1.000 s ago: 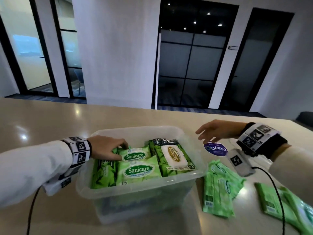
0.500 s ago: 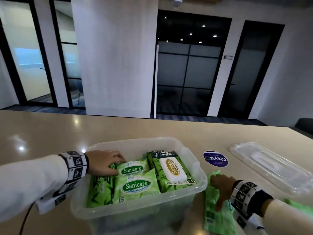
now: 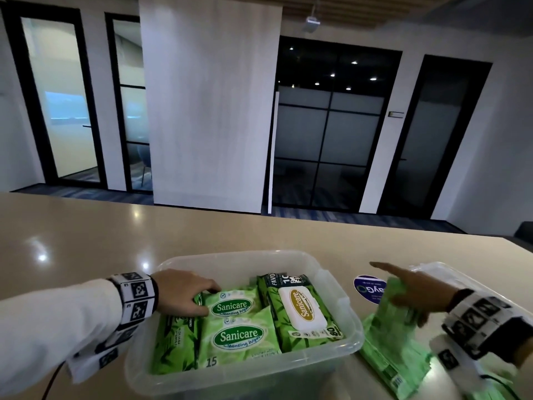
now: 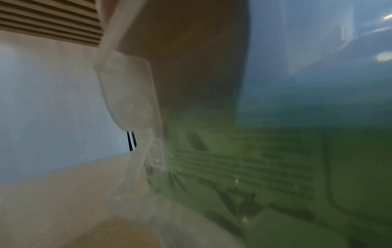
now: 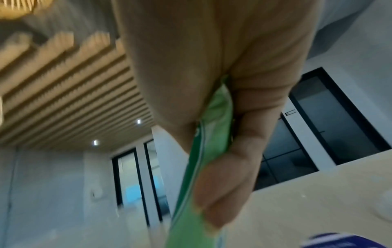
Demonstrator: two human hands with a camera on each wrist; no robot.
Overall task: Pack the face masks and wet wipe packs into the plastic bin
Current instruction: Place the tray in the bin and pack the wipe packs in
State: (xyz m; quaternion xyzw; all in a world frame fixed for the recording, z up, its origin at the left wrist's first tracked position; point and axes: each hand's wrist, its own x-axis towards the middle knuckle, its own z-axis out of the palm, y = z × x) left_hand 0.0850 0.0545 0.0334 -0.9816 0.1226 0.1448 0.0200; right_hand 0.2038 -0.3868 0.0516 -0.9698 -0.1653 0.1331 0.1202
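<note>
Head view. Your right hand [image 3: 415,293] has a thin green face mask pack [image 3: 395,301] lifted on edge just right of the plastic bin [image 3: 340,345], above the loose stack of mask packs [image 3: 395,368] lying on the tabletop [image 3: 86,241]. The index finger points out straight; the rest is motion-blurred here. Your left hand [image 3: 184,293] reaches over the bin's left rim, fingers curled onto the far Sanicare wipe pack [image 3: 230,304].

Risks, as judged:
- Film pouch is slick and floppy; a light pinch may let it slide out over the rim.
- Bin already holds wipe packs edge to edge, including the large flip-lid pack [image 3: 302,310]. A limp pouch could bridge on top rather than seat.
- The left hand sits in the drop zone; hands may collide.
- The bin is light, translucent, with rounded corners; it could skid on the glossy tabletop.

Left wrist view. Blurred. Frosted bin wall [image 4: 127,94] close up; green printed pack [image 4: 244,167] behind it. Left fingers not visible here.

Right wrist view. The thumb and fingers [image 5: 244,151] are clamped on the thin green pack [image 5: 203,159], which shows edge-on between them. Grip is near one end, so expect the free end to droop.
</note>
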